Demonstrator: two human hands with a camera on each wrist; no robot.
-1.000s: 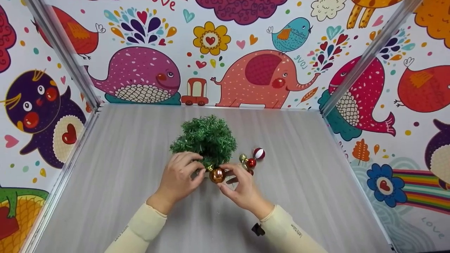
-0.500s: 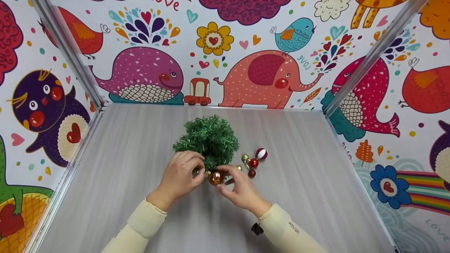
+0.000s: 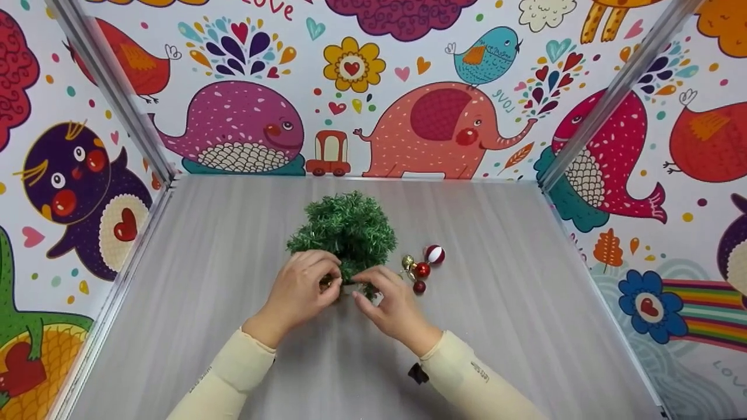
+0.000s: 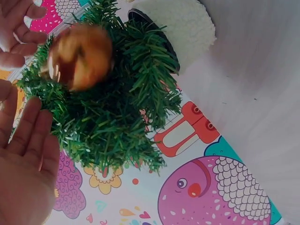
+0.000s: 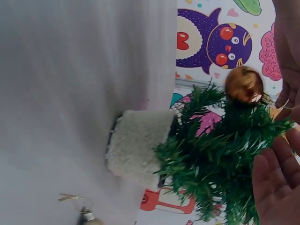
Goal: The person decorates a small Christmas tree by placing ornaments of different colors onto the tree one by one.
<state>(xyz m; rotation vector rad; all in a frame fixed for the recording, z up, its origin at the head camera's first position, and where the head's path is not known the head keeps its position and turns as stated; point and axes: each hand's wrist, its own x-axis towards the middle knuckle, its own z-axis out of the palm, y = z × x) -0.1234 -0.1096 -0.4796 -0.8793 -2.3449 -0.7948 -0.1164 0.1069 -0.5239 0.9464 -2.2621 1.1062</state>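
A shiny copper-coloured Christmas bauble point(image 5: 244, 86) hangs beside a small green artificial Christmas tree point(image 3: 350, 224). Its thin gold loop runs to the fingertips of my left hand point(image 3: 304, 283), which pinches it. In the head view the left hand mostly hides this bauble; in the left wrist view the bauble point(image 4: 80, 57) is blurred. My right hand point(image 3: 392, 300) holds nothing visible, thumb and forefinger apart, at the tree's lower front branches. Whether its fingertips touch the needles, I cannot tell. The tree's base point(image 5: 140, 145) is wrapped in white fleece.
Several small baubles point(image 3: 422, 270) in red and gold lie right of the tree, with a red-and-white striped ball point(image 3: 435, 254) behind them. A grey wood-grain table point(image 3: 496, 326) lies under everything. Printed cartoon walls point(image 3: 408, 134) enclose the back and sides.
My right hand has let go of the copper bauble and shifted slightly left to the lower branches. The bauble has gone behind my left hand, which stays nearly in place.
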